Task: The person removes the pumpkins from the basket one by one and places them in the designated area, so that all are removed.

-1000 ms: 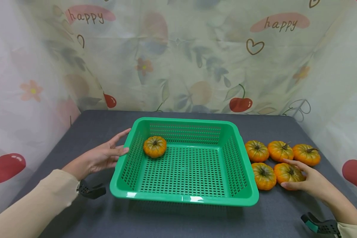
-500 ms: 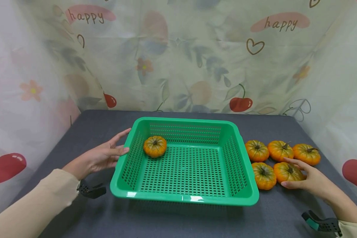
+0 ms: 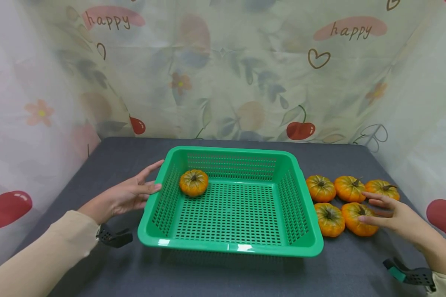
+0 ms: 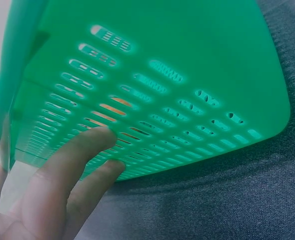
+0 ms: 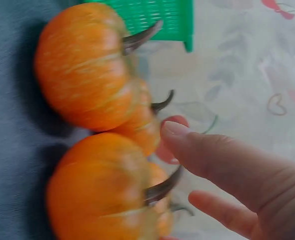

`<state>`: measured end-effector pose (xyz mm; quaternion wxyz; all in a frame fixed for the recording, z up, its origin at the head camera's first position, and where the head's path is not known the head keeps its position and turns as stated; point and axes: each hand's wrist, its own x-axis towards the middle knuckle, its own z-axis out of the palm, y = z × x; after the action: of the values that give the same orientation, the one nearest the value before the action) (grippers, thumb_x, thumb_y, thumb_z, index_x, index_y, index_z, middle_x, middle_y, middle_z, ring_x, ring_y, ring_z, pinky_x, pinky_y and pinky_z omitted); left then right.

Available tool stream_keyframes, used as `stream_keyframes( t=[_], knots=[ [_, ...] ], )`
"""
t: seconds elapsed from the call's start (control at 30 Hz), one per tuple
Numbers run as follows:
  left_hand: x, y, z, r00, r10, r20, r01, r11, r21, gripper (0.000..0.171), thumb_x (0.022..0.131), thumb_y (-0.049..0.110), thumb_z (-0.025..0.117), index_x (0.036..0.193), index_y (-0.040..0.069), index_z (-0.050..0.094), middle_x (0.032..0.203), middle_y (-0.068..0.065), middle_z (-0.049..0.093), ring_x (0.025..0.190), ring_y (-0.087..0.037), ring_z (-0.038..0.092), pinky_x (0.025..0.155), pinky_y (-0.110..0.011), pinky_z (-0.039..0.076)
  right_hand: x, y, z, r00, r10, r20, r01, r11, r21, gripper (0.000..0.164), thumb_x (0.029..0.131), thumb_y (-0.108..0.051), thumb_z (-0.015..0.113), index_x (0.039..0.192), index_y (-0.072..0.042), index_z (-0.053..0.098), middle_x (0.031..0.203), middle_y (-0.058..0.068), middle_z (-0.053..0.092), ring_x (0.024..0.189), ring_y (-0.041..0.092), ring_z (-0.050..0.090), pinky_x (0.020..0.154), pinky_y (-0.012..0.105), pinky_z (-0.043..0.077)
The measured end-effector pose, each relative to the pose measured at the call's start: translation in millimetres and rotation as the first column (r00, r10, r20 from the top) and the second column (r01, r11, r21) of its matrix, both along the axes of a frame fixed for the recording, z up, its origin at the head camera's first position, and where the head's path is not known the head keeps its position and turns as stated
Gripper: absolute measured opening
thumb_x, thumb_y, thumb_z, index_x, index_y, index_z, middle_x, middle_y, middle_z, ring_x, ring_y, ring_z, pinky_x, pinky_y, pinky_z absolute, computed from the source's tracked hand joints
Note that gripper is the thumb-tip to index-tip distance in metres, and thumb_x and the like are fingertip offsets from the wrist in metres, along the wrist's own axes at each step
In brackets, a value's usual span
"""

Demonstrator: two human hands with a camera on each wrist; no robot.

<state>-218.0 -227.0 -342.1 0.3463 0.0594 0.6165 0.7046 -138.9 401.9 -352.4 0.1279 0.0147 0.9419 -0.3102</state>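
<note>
My left hand (image 3: 128,194) rests against the left side of a green plastic basket (image 3: 228,248), thumb by the rim. In the left wrist view its fingertips touch the slotted outer wall (image 4: 187,40). One small orange pumpkin (image 3: 193,183) sits inside the basket, at the left. Over the front-row pumpkin (image 3: 353,225) farther right hovers my right hand (image 3: 401,218), fingers loosely bent and holding nothing. The right wrist view has its thumb apart from the nearest pumpkin (image 5: 95,185), beside the dark stem.
Right of the basket, several pumpkins stand close together in two rows: a front-left one (image 3: 329,220) and a back row with left (image 3: 321,188), middle (image 3: 349,187) and right (image 3: 380,189) ones. A dark cloth covers the table (image 3: 223,276). Patterned curtains (image 3: 223,82) enclose it.
My right hand has let go of the front-right pumpkin and moved up and to the right. That pumpkin, slightly raised and tilted half a second ago, stands on the table. The left hand stays put.
</note>
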Motion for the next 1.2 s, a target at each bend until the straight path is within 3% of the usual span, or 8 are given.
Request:
stream_keyframes(
  t=[0.2,0.3,0.43,0.53,0.6,0.8,0.97,1.2],
  knots=[
    [0.1,0,-0.3,1.0,-0.003,-0.002,0.003,1.0,-0.001,0.087,0.1,0.011,0.053,0.153,0.045,-0.006,0.158,-0.024,0.014,0.1,-0.023,0.069,0.089,-0.046,0.056,-1.7,-8,24.1,0.996,-0.015,-0.092,0.012,0.999,-0.039,0.075,0.098,-0.036,0.057,0.152,0.001,0.021,0.146,0.036,0.027,0.124,0.057,0.037,0.087,0.065,0.047],
    [0.0,1,-0.2,1.0,-0.007,-0.006,0.007,1.0,-0.003,0.086,0.1,0.011,0.053,0.153,0.046,-0.006,0.158,-0.024,0.013,0.101,-0.023,0.069,0.09,-0.046,0.056,-3.5,-13,38.1,0.987,-0.027,-0.158,0.02,0.999,-0.043,0.069,0.099,-0.036,0.055,0.154,-0.008,0.024,0.147,0.031,0.031,0.118,0.019,0.054,0.084,0.06,0.048],
    [0.5,1,0.2,1.0,-0.005,-0.011,0.005,1.0,-0.008,0.087,0.1,0.011,0.054,0.153,0.046,-0.006,0.158,-0.025,0.013,0.101,-0.023,0.069,0.089,-0.046,0.056,-6.1,-26,54.9,0.962,-0.035,-0.271,0.015,0.997,-0.076,0.06,0.099,-0.032,0.057,0.152,-0.023,0.031,0.144,0.007,0.041,0.096,-0.025,0.04,0.08,0.023,0.052],
    [1.1,0,0.6,1.0,-0.003,-0.013,0.003,1.0,-0.01,0.087,0.1,0.012,0.055,0.153,0.045,-0.006,0.158,-0.025,0.013,0.1,-0.023,0.069,0.089,-0.045,0.056,-6.5,-43,65.3,0.938,-0.023,-0.345,-0.028,0.989,-0.144,0.056,0.098,-0.026,0.059,0.149,-0.026,0.036,0.137,-0.016,0.045,0.1,-0.025,0.046,0.072,0.003,0.043],
    [1.2,0,0.7,1.0,-0.002,-0.015,0.002,1.0,-0.011,0.087,0.099,0.011,0.055,0.153,0.045,-0.006,0.158,-0.025,0.014,0.1,-0.022,0.069,0.089,-0.045,0.056,-6.1,-58,72.5,0.926,-0.021,-0.378,-0.056,0.98,-0.19,0.054,0.098,-0.023,0.059,0.148,-0.025,0.039,0.133,-0.024,0.045,0.104,-0.022,0.049,0.076,0.001,0.044],
    [1.5,1,1.1,1.0,-0.006,-0.017,0.005,1.0,-0.009,0.089,0.099,0.011,0.055,0.153,0.043,-0.008,0.158,-0.025,0.013,0.1,-0.022,0.069,0.088,-0.044,0.057,-9.0,-108,94.8,0.87,-0.011,-0.493,-0.158,0.941,-0.3,0.051,0.097,-0.011,0.059,0.145,-0.02,0.044,0.14,-0.01,0.048,0.116,-0.009,0.053,0.083,0.006,0.048],
    [2.2,1,1.8,1.0,-0.001,-0.014,0.001,1.0,-0.008,0.089,0.099,0.012,0.056,0.153,0.043,-0.008,0.158,-0.025,0.012,0.099,-0.022,0.07,0.087,-0.043,0.057,-16.6,-146,108.3,0.809,0.037,-0.587,-0.331,0.853,-0.403,0.051,0.095,-0.001,0.058,0.143,-0.012,0.045,0.139,-0.006,0.051,0.12,0.0,0.055,0.087,0.01,0.05],
    [1.4,1,1.5,1.0,-0.004,-0.007,0.004,1.0,0.0,0.087,0.099,0.012,0.055,0.153,0.044,-0.006,0.158,-0.025,0.013,0.099,-0.021,0.07,0.087,-0.043,0.057,-29.4,-192,115.9,0.795,0.14,-0.59,-0.464,0.767,-0.443,0.048,0.095,0.0,0.059,0.141,-0.008,0.047,0.142,0.002,0.047,0.125,0.01,0.052,0.096,0.016,0.049]
  ],
)
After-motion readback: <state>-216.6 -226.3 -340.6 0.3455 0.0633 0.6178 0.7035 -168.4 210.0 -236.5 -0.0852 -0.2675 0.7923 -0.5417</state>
